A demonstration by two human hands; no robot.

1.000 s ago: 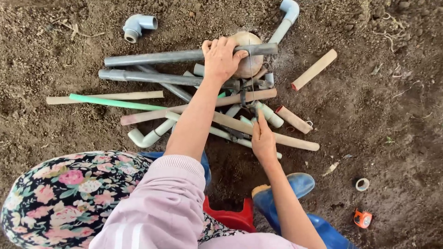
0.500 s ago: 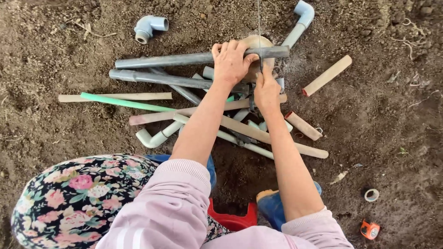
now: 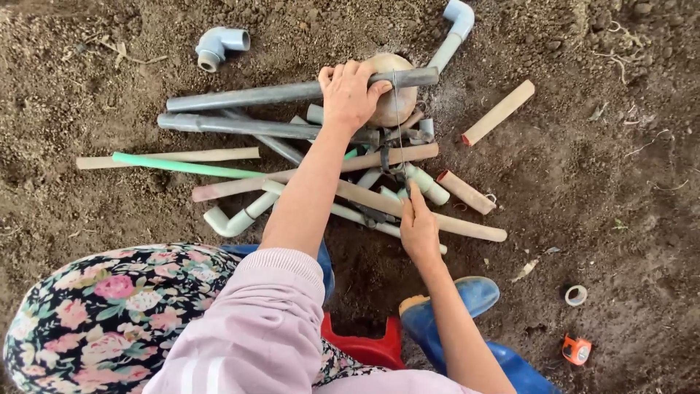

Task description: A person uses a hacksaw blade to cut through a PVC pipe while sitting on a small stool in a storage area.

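Note:
My left hand (image 3: 350, 95) grips a long grey pipe (image 3: 262, 95) and presses it onto a round tan stone (image 3: 394, 98) at the top of a pile of pipes. My right hand (image 3: 419, 222) lies lower on the pile, fingers pinched together over a tan pipe (image 3: 452, 225). A thin wire (image 3: 397, 131) runs straight from the grey pipe down to those fingertips. A green pipe (image 3: 189, 168) and a second grey pipe (image 3: 240, 125) lie beneath my left forearm.
Bare soil lies all around. A grey elbow fitting (image 3: 219, 45) sits at the upper left, and a loose tan pipe (image 3: 499, 111) at the right. A tape roll (image 3: 576, 295) and an orange tape measure (image 3: 576, 349) lie lower right. My blue boot (image 3: 456, 306) and a red stool (image 3: 364, 346) are below.
My right hand was up beside the left on the grey pipe half a second ago and has drawn back down the pile. The left hand keeps its grip on the pipe.

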